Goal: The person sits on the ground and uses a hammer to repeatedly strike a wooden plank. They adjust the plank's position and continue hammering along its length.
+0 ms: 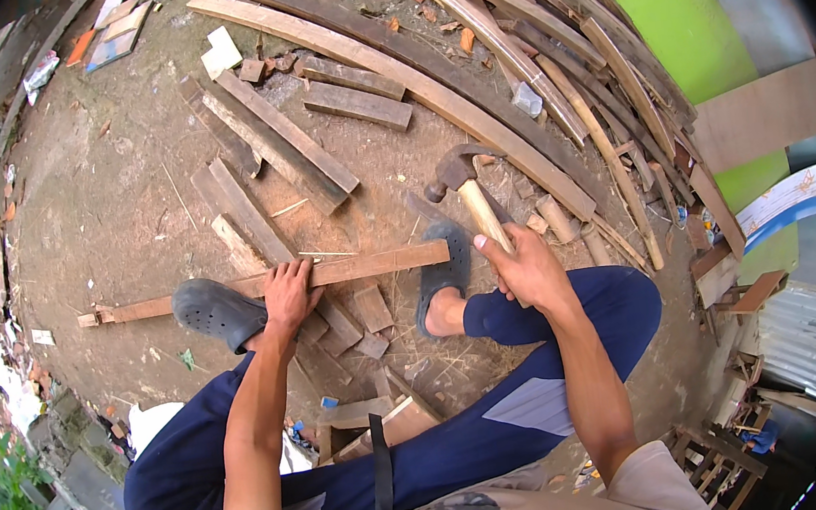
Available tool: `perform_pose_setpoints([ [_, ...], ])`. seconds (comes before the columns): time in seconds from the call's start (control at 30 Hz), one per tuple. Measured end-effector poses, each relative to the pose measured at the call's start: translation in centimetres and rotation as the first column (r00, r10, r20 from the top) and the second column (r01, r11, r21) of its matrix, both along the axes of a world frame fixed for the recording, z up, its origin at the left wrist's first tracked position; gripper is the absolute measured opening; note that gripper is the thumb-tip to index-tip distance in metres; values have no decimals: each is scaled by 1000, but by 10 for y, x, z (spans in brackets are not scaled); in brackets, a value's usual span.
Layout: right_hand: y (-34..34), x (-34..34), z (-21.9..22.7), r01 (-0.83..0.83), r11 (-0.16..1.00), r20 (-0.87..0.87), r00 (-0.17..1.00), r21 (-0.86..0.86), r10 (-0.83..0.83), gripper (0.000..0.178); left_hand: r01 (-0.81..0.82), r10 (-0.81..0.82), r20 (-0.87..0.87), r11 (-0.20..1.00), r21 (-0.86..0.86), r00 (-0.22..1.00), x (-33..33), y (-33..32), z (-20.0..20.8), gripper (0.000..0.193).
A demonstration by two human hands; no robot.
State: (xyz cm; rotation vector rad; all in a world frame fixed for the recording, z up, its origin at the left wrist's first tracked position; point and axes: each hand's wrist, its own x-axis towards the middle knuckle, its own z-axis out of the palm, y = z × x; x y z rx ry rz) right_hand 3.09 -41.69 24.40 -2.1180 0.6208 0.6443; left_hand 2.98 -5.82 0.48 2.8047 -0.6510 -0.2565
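My right hand [528, 266] is wrapped round the wooden handle of a claw hammer [455, 171]. The dark hammer head is raised above the right end of a long brown wooden strip [379, 263]. That strip lies crosswise in front of me, with its left part over my left clog [218, 312] and its right end at my right clog [445, 271]. My left hand [289, 294] is closed over the strip near its middle, fingers over the top edge; part of the grip is hidden. Beneath the strip, near my left hand, lies another plank [247, 213].
Short wood offcuts [341, 328] lie between my feet. Beyond are loose planks [280, 144], short blocks [358, 105] and a long curved-looking beam [387, 71]. A pile of timber [600, 82] runs along the right, beside a green panel [672, 13]. Corrugated metal [811, 350] stands at far right.
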Motion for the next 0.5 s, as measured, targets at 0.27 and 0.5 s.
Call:
perform_pose_setpoints([
  [0.27,5,3,3,-84,994,94,991,-70,90,42,-133,133,69,991,-12,989,-11,-17,9,64],
  [0.5,2,1,12,-85,996,148,985,-38,90,43,-188,190,-51,981,46,980,-1,-21,11,69],
])
